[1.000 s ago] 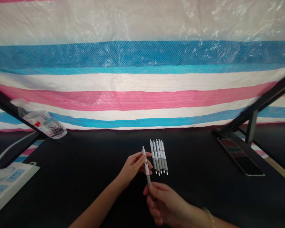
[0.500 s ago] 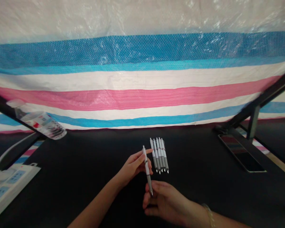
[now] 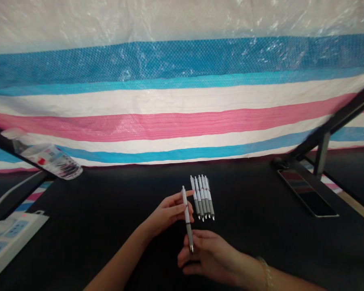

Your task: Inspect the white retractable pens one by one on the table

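A white pen with a grey grip (image 3: 187,216) is held up in front of me, its tip pointing down toward me. My left hand (image 3: 170,211) pinches its white upper barrel between thumb and fingers. Lower down, the thumb and forefinger of my right hand (image 3: 210,252) close on the grey grip close to the tip; the other fingers are curled below. Just beyond my left fingertips, several matching pens (image 3: 202,198) lie side by side in a row on the black table (image 3: 115,206), tips toward me.
A phone (image 3: 306,194) lies at the right, beside a black metal frame (image 3: 323,149). On the left are a clear plastic bottle (image 3: 53,159), tilted, and a white power strip (image 3: 21,238) with a cable. A striped plastic sheet (image 3: 182,125) hangs behind the table.
My right hand and the pen's lower end have shifted slightly left. Both hands keep their hold on the pen. The whole view has moved a little.
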`<state>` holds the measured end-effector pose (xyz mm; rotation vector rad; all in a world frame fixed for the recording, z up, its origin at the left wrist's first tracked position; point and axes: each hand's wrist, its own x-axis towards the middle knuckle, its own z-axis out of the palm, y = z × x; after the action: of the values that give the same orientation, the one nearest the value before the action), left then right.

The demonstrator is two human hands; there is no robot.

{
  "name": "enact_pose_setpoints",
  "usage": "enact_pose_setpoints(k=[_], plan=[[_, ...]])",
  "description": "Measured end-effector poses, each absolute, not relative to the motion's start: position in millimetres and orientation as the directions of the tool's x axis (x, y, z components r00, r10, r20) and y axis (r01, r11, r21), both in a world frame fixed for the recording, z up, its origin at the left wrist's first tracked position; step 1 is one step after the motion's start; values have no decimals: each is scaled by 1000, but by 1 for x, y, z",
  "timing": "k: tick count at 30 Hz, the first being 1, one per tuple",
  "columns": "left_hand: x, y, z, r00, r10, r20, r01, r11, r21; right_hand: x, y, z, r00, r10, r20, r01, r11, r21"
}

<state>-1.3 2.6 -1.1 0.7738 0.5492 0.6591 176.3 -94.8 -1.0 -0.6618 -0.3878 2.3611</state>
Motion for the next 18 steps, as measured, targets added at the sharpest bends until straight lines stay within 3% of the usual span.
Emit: enact_pose_setpoints(k=[7, 18], plan=[[0, 1, 3, 641, 733, -229, -341, 539, 770, 176, -94, -3, -680, 625, -383, -492, -777, -393], [2, 1, 1, 623, 748, -227, -369, 538, 758, 177, -94, -1, -666, 649, -366, -497, -753, -431]])
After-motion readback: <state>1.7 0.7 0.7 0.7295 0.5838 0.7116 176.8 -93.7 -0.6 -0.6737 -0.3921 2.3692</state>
